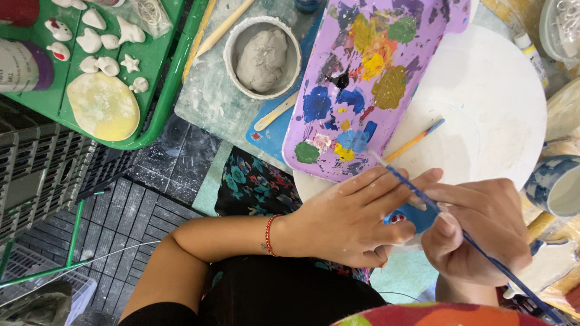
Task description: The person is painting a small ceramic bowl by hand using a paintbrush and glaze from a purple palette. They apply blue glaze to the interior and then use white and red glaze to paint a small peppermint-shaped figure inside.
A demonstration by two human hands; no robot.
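My left hand (356, 220) cups a small blue-painted clay piece (414, 216) with red and white spots, mostly hidden by my fingers. My right hand (480, 232) grips a thin blue-handled paintbrush (483, 250), its tip reaching up past the piece toward the purple paint palette (435, 24). The palette carries blobs of blue, yellow, green and olive paint and lies over a round white board (495, 108). A second brush with an orange and blue handle (417, 140) rests on that board.
A grey bowl (231, 51) holds a lump of grey clay. A green tray (158, 96) at the left carries small white clay figures and a yellowish disc. A blue-and-white cup (553, 184) stands at the right edge. Wooden sticks (275, 113) lie near the bowl.
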